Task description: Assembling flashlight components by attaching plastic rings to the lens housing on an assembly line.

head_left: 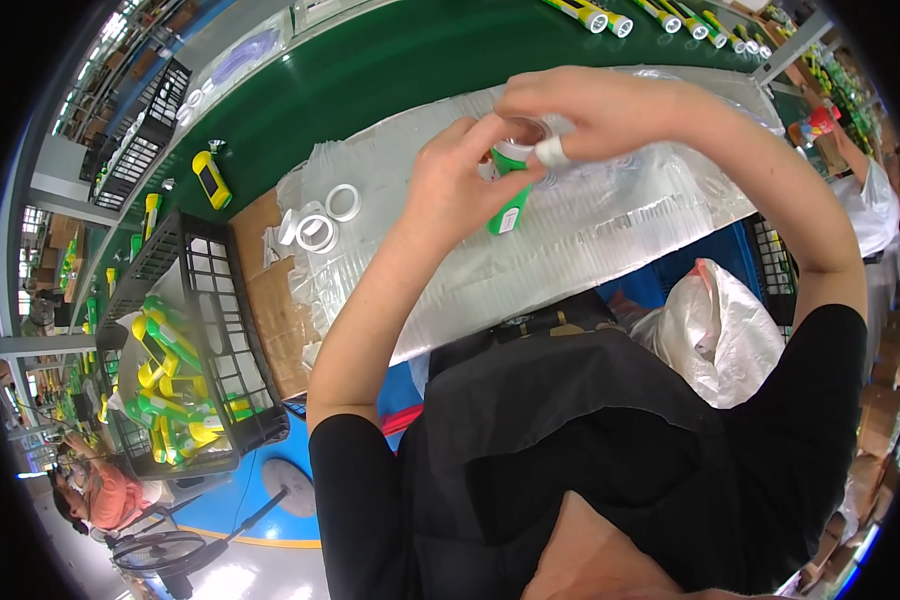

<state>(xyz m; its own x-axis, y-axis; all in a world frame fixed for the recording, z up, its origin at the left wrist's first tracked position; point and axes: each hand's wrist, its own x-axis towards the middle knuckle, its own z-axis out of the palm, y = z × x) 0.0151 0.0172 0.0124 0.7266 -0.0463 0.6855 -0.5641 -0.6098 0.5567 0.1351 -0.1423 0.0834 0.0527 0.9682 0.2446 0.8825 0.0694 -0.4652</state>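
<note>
Over the workbench, both hands meet at a green flashlight [511, 188] with a white label on its lower body. My left hand [448, 178] is closed, thumb and fingers about the flashlight's upper end. My right hand [582, 118], with white tape around its thumb, curls over the flashlight's head. There its fingers hold a white ring [512, 149] with a clear part showing in it; the fingers hide some of this. Several loose white rings [343, 203] lie on the bench left of my left forearm.
Clear plastic film [410, 300] covers the bench. Beyond it runs a green belt [370, 95] carrying flashlights [620, 25] and a yellow one [211, 180]. A black crate [235, 330] of yellow-green flashlights stands left. A white bag [715, 335] is at right. Other people are farther off.
</note>
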